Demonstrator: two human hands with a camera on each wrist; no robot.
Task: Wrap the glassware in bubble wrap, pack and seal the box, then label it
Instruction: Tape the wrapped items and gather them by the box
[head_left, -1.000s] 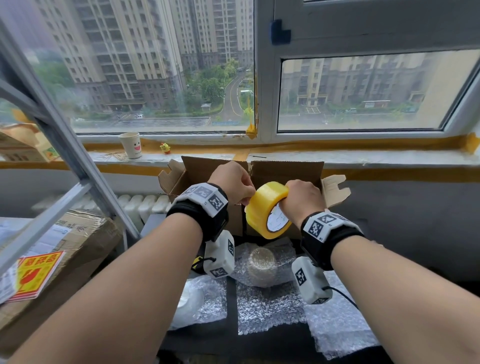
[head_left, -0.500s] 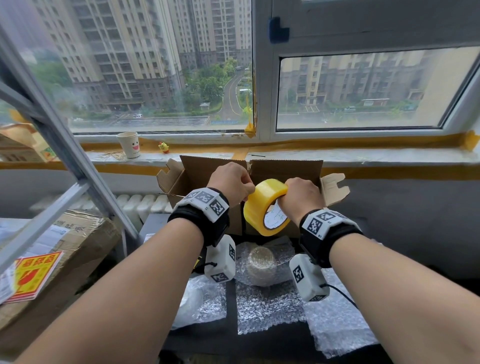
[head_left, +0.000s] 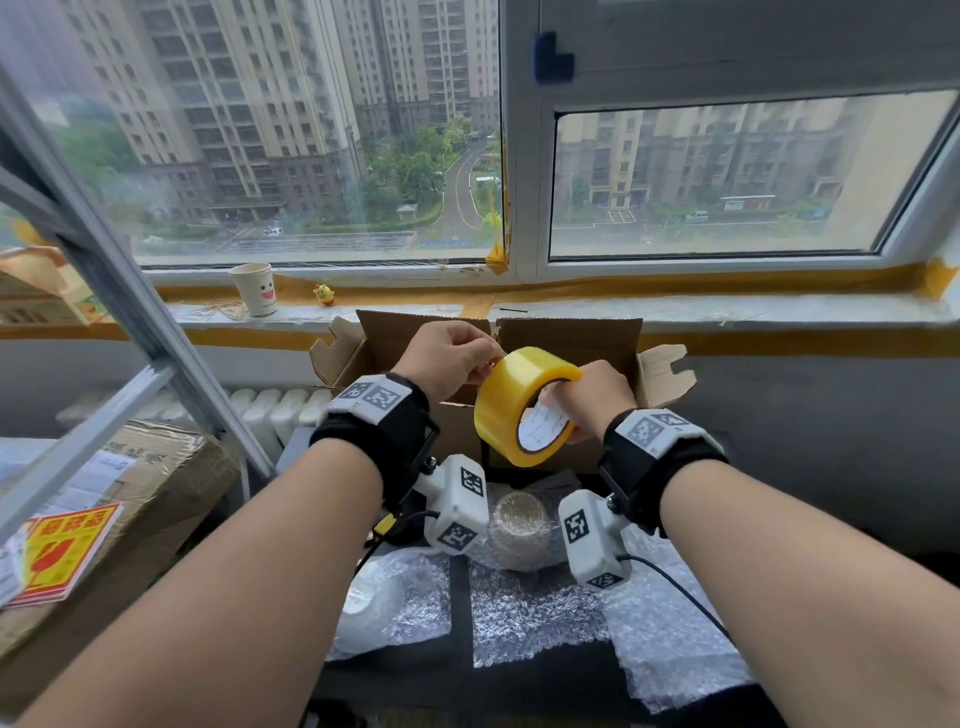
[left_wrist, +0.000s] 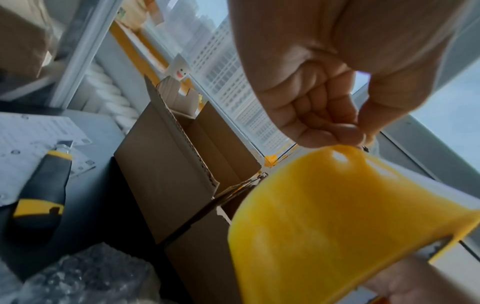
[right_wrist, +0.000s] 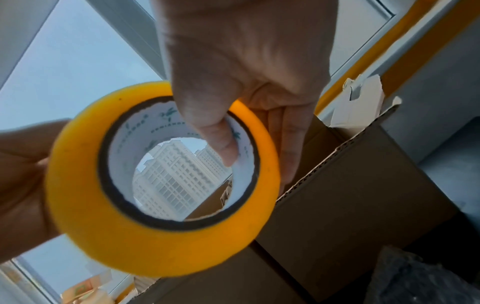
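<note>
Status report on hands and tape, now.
Right hand grips tape roll. Left hand pinches its edge. Box open behind. Nothing blocking.

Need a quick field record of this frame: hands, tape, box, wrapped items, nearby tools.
right hand: holds tape roll, thumb inside the core, fingers outside
left hand: pinching at the roll's outer surface, likely the tape end
tape roll: yellow, held above the box
box: cardboard, flaps open
wrapped glassware: in bubble wrap, on the table before the box
utility knife: on the table, left of box
label: red-yellow sticker on the left carton
</note>
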